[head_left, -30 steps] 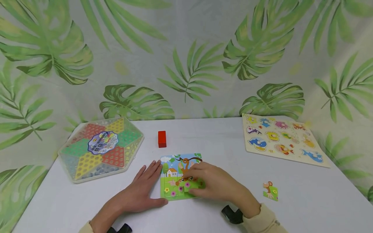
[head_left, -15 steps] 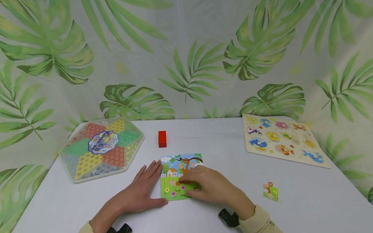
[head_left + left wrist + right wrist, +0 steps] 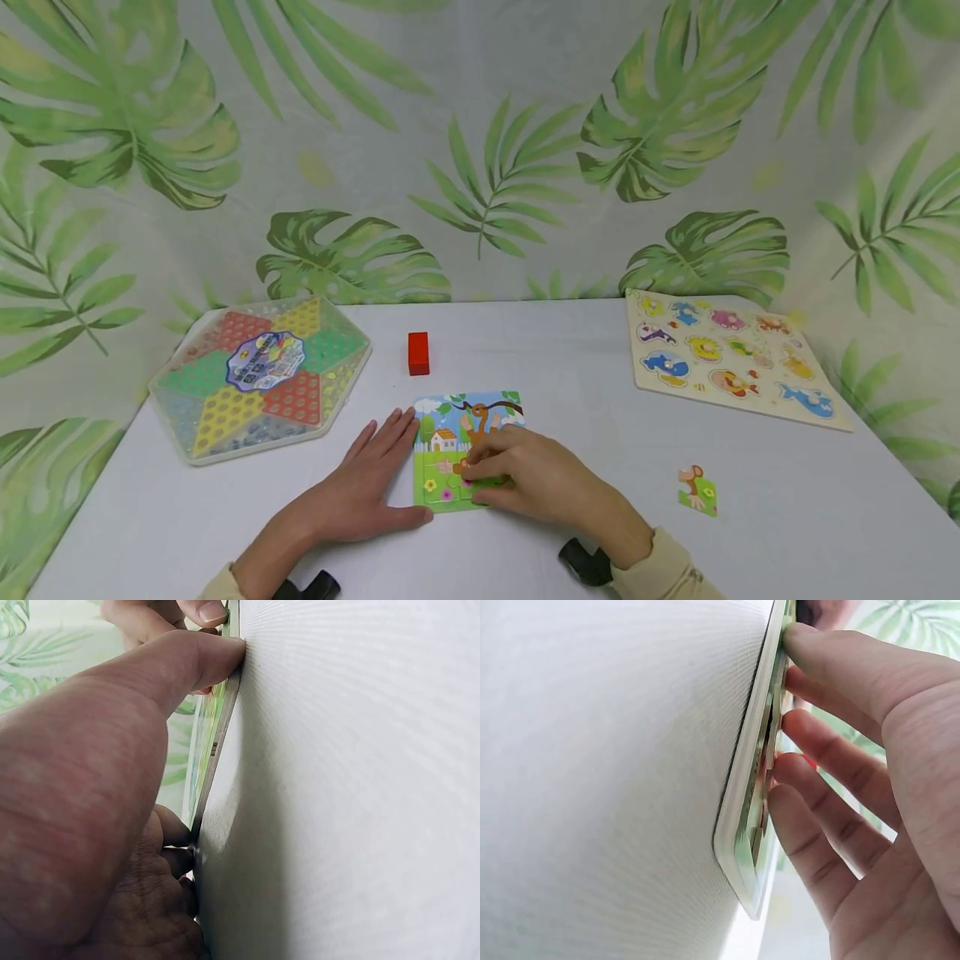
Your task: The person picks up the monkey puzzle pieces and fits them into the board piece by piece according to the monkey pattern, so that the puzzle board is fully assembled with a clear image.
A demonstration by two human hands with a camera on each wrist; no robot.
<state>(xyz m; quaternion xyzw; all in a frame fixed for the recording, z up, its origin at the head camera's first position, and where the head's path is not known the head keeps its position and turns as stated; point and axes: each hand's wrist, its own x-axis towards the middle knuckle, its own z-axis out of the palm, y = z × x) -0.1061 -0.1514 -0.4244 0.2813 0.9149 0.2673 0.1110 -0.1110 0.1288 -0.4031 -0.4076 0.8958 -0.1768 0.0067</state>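
A square jigsaw puzzle board [image 3: 430,457] with a monkey, a house and flowers lies on the white table in front of me. My left hand [image 3: 362,492] rests flat, its straight fingers along the board's left edge and its thumb at the near left corner. My right hand [image 3: 536,475] is over the lower right part of the board. Its thumb and fingers pinch a green puzzle piece, low against the board and mostly covered by the hand. In the right wrist view the fingertips [image 3: 786,796] touch the board's surface. A loose puzzle piece [image 3: 697,492] lies to the right.
A red block [image 3: 418,353] stands behind the board. At the back left lies a hexagonal Chinese checkers set [image 3: 330,354], at the back right a wooden knob puzzle [image 3: 720,392]. A leaf-patterned cloth [image 3: 517,275] hangs behind the table.
My right hand has moved slightly left and down over the board, taking the green piece from above the picture into its lower middle. The left hand has stayed in place.
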